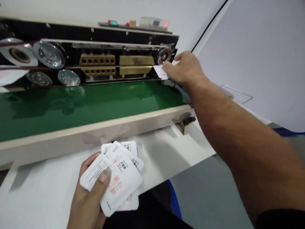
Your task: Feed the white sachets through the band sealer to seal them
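My left hand [89,194] grips several white sachets [122,184] fanned out, its thumb pressed on the top one. They carry black and red print. At the right end of a band sealing machine [135,36], my right hand [184,68] pinches another white sachet [161,72]. That sachet's edge lies at the machine's sealing line, just below a round metal wheel [164,56]; my fingers hide part of it. Brass blocks [136,61] sit to the left of it in the machine.
A green conveyor belt [114,98] runs along the machine's front. At the far left a white sachet [11,76] sticks out between the rollers. A black knob [189,121] juts from the conveyor frame. The white table [166,152] lies below, and a blue edge [175,200] shows beneath it.
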Motion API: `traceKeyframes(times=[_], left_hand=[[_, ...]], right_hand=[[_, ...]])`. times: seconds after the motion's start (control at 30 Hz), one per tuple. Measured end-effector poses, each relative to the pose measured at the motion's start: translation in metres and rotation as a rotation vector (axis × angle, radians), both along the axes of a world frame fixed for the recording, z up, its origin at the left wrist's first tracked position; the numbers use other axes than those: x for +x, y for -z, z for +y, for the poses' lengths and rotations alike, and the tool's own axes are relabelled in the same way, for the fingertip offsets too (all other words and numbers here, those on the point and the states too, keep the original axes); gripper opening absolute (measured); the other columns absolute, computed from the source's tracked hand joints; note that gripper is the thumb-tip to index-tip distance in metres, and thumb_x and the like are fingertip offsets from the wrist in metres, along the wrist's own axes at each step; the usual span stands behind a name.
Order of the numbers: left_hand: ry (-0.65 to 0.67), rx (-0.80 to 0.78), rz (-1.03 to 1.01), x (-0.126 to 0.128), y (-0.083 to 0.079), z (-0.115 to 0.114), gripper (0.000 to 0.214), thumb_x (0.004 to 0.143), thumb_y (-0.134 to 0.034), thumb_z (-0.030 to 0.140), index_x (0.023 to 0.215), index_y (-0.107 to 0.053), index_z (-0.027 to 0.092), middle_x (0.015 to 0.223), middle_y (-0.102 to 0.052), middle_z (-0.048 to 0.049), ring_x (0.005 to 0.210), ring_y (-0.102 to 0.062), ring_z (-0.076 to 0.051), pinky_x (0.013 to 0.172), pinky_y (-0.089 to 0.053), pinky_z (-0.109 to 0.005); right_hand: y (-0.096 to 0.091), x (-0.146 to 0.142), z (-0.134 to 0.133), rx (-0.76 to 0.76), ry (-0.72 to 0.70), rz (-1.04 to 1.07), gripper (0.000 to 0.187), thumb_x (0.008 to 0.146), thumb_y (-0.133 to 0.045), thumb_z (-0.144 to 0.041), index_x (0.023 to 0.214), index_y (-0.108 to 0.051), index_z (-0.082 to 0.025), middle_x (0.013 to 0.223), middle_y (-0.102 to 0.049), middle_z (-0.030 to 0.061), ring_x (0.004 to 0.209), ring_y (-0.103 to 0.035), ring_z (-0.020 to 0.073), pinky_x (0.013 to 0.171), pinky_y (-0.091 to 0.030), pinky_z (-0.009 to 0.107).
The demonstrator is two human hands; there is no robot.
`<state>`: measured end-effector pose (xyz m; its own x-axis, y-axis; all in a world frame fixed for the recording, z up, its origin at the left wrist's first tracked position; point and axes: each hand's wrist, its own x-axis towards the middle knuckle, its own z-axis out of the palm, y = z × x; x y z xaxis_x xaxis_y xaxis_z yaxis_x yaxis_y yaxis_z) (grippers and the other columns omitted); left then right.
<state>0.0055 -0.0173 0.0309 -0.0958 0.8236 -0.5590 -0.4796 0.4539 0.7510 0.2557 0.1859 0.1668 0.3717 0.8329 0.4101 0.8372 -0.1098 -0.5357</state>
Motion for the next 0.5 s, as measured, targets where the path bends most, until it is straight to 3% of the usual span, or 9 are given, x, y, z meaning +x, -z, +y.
traceKeyframes(times=[0.07,0.17,0.2,0.23,0.3,0.33,0.4,0.5], left_hand=[[-0.037,0.005,-0.009,0.000,-0.001,0.002,0.059,0.068,-0.083,0.042,0.120,-0.056,0.036,0.106,-0.068,-0.0028,0.090,-0.070,-0.024,0.066,-0.059,-0.026],[-0.073,0.028,-0.024,-0.001,0.002,0.003,0.053,0.070,-0.083,0.039,0.118,-0.058,0.035,0.104,-0.070,-0.0021,0.086,-0.070,-0.022,0.065,-0.059,-0.024],[-0.088,0.040,-0.034,-0.001,0.003,0.003,0.052,0.071,-0.082,0.038,0.117,-0.058,0.034,0.103,-0.071,-0.0021,0.087,-0.071,-0.022,0.066,-0.059,-0.024],[-0.100,0.049,-0.041,-0.001,0.004,0.004,0.051,0.072,-0.082,0.037,0.117,-0.058,0.034,0.101,-0.071,-0.0022,0.087,-0.071,-0.022,0.066,-0.059,-0.024],[-0.116,0.055,-0.047,0.000,0.007,0.004,0.050,0.074,-0.080,0.037,0.118,-0.057,0.034,0.098,-0.072,-0.0028,0.087,-0.071,-0.022,0.068,-0.059,-0.024],[-0.122,0.054,-0.044,0.000,0.009,0.005,0.049,0.075,-0.080,0.038,0.118,-0.057,0.034,0.097,-0.073,-0.0030,0.087,-0.071,-0.022,0.068,-0.058,-0.025],[-0.144,0.054,-0.035,-0.001,0.013,0.007,0.047,0.076,-0.079,0.040,0.118,-0.058,0.033,0.098,-0.073,-0.0029,0.084,-0.072,-0.022,0.068,-0.059,-0.026],[-0.188,0.054,-0.056,-0.002,0.017,0.011,0.045,0.078,-0.075,0.046,0.118,-0.060,0.033,0.101,-0.073,-0.0038,0.082,-0.072,-0.023,0.064,-0.059,-0.028]], right_hand=[[0.005,-0.013,-0.026,0.146,-0.031,-0.143,0.051,0.088,-0.063,-0.039,0.123,-0.050,-0.004,0.116,-0.057,0.0149,0.113,-0.052,0.0263,0.102,-0.037,0.042],[0.034,-0.042,-0.094,0.434,-0.254,-0.195,0.029,0.091,-0.057,-0.037,0.106,-0.052,-0.013,0.098,-0.055,0.0083,0.082,-0.054,0.0185,0.075,-0.046,0.034],[0.050,-0.053,-0.120,0.412,-0.311,-0.141,0.023,0.089,-0.061,-0.035,0.101,-0.050,-0.017,0.091,-0.052,0.0062,0.076,-0.050,0.0187,0.072,-0.046,0.036],[0.068,-0.064,-0.143,0.325,-0.433,-0.123,0.030,0.088,-0.064,-0.038,0.105,-0.046,-0.020,0.097,-0.049,0.0073,0.086,-0.049,0.0218,0.078,-0.046,0.038],[0.107,-0.085,-0.180,0.156,-0.646,0.017,0.054,0.083,-0.068,-0.043,0.121,-0.039,-0.019,0.108,-0.043,0.0099,0.099,-0.047,0.0264,0.084,-0.047,0.042],[0.124,-0.094,-0.192,0.088,-0.676,0.108,0.064,0.082,-0.068,-0.046,0.128,-0.033,-0.020,0.114,-0.041,0.0110,0.103,-0.046,0.0276,0.087,-0.047,0.044],[0.151,-0.108,-0.203,0.002,-0.671,0.254,0.075,0.079,-0.070,-0.046,0.135,-0.026,-0.021,0.122,-0.037,0.0117,0.110,-0.045,0.0294,0.093,-0.046,0.048],[0.164,-0.115,-0.199,-0.046,-0.646,0.377,0.077,0.074,-0.076,-0.038,0.135,-0.029,-0.023,0.124,-0.039,0.0110,0.115,-0.046,0.0295,0.098,-0.044,0.049]])
